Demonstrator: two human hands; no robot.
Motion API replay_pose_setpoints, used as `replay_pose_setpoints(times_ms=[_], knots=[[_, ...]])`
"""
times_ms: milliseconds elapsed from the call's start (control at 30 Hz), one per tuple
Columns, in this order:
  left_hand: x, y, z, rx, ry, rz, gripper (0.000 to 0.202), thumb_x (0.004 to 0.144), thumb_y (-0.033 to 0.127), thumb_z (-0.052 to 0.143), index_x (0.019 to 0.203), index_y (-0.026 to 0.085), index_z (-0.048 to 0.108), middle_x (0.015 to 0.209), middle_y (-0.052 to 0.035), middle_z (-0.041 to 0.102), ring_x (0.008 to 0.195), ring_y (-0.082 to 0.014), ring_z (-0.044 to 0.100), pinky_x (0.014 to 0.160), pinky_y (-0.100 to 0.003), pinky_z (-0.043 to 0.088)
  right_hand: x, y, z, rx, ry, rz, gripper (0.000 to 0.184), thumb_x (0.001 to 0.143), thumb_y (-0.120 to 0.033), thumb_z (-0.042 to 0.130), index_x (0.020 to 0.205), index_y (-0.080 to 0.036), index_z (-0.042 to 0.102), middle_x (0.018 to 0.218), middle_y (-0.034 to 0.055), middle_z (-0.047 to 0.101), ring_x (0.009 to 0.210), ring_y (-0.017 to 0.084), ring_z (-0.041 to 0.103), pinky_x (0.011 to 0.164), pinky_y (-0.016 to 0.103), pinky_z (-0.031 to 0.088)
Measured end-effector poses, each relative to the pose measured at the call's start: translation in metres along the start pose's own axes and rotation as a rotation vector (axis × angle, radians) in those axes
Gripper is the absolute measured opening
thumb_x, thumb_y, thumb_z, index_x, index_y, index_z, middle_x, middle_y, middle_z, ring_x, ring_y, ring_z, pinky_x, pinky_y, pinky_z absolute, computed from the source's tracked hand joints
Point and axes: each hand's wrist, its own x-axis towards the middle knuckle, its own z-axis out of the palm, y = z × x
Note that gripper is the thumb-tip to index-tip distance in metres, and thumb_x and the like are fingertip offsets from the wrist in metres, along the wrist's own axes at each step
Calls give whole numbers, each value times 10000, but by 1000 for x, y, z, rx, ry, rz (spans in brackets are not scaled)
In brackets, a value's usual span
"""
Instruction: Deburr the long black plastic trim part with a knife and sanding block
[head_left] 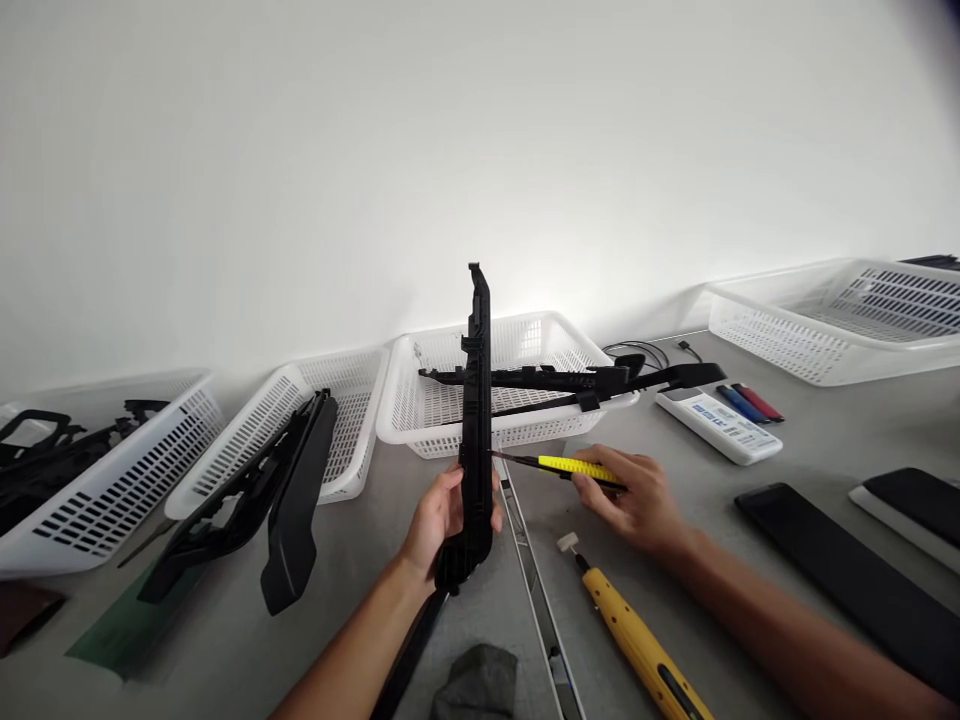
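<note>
Baskets of white slotted plastic stand in a row along the back of the bench [825, 455]. The far-left basket [112, 490] holds a tangle of black moulded pieces [45, 455]. The second basket [352, 430] has a long black trim piece [296, 510] leaning out over its front rim, lower end down on the bench. The centre basket [435, 410] carries slim black bars [547, 378] lying across it, their right ends reaching past the rim. The right basket [780, 345] stands well apart from the others; only a dark edge shows at its far corner.

In front of the centre basket the left hand [442, 515] is closed around the lower part of a black plastic part [476, 400], fingers wrapped about it. The part stands nearly upright, long axis vertical, its narrow notched end pointing up and its lower end just above the bench. The right hand [637, 495] pinches a yellow-handled knife [574, 467] between thumb and fingers. The knife lies almost level, blade pointing left, with the tip touching the right edge of the part just above the left hand.

The bench is smooth and grey. On it lie a yellow tool [637, 640] with a white tip, a metal strip [532, 580], a grey cloth [476, 685], a green mat [120, 620], a white remote [716, 425], a blue and a red pen [750, 403], and a flat black slab [847, 570]. Behind rises a plain white wall [450, 150].
</note>
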Motion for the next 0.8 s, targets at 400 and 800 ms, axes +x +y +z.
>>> replay_pose_setpoints(times_ms=[400, 800], knots=[[0, 7, 5, -18, -78, 13, 406, 898, 544, 714, 992, 152, 669, 905, -64, 716, 610, -183, 689, 533, -269, 468, -1, 0, 1, 57, -29, 66, 192, 992, -323, 589, 891, -201, 698, 608, -17, 640, 465, 124, 538, 491, 252, 412], [-6, 7, 8, 73, -19, -27, 434, 887, 474, 676, 1130, 117, 722, 758, -54, 679, 628, -173, 612, 662, -302, 453, 0, 0, -3, 44, -3, 108, 210, 1004, -340, 581, 903, -202, 702, 614, -13, 638, 477, 127, 539, 496, 257, 410]])
